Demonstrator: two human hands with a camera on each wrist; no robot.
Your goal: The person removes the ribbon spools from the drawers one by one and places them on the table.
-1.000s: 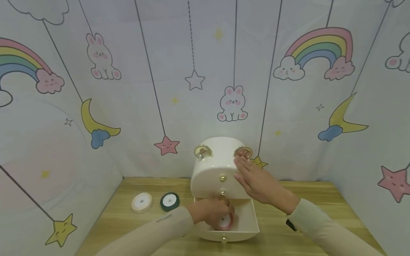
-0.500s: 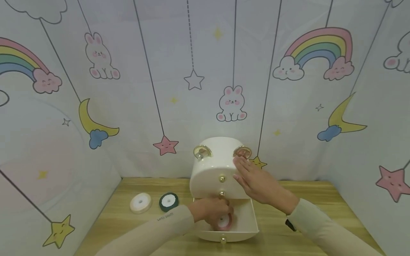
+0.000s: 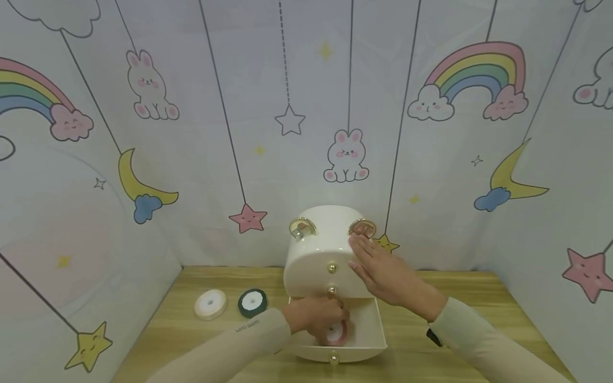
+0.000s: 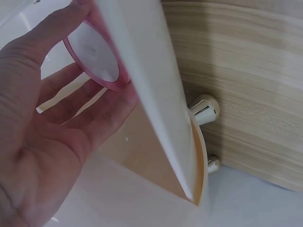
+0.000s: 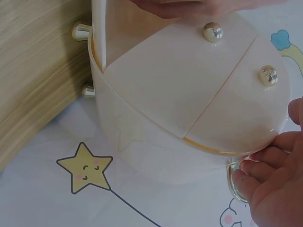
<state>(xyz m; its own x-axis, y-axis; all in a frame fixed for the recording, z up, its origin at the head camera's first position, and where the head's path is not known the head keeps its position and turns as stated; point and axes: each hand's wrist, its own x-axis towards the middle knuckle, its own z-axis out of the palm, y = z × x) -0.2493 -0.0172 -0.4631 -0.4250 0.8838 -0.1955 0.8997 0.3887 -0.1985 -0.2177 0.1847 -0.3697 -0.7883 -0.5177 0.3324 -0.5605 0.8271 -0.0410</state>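
Note:
A small white cabinet (image 3: 308, 271) has gold ball knobs and its lowest drawer (image 3: 371, 324) is pulled out. Inside that drawer, my left hand (image 3: 316, 313) holds a roll of pink ribbon (image 3: 337, 333) with a white core. The left wrist view shows the thumb on top of the pink ribbon roll (image 4: 94, 49) and fingers under it, beside the drawer's front wall. My right hand (image 3: 388, 268) rests against the cabinet's upper right side, fingers nearly straight in the head view, close to a gold ring-shaped ear (image 3: 363, 227). Part of the roll is hidden by my left hand.
Left of the cabinet, a cream ribbon roll (image 3: 210, 304) and a dark green ribbon roll (image 3: 252, 302) lie on the wood-grain table (image 3: 431, 346). A cloth backdrop (image 3: 306, 175) printed with rabbits, stars and rainbows stands close behind and on both sides.

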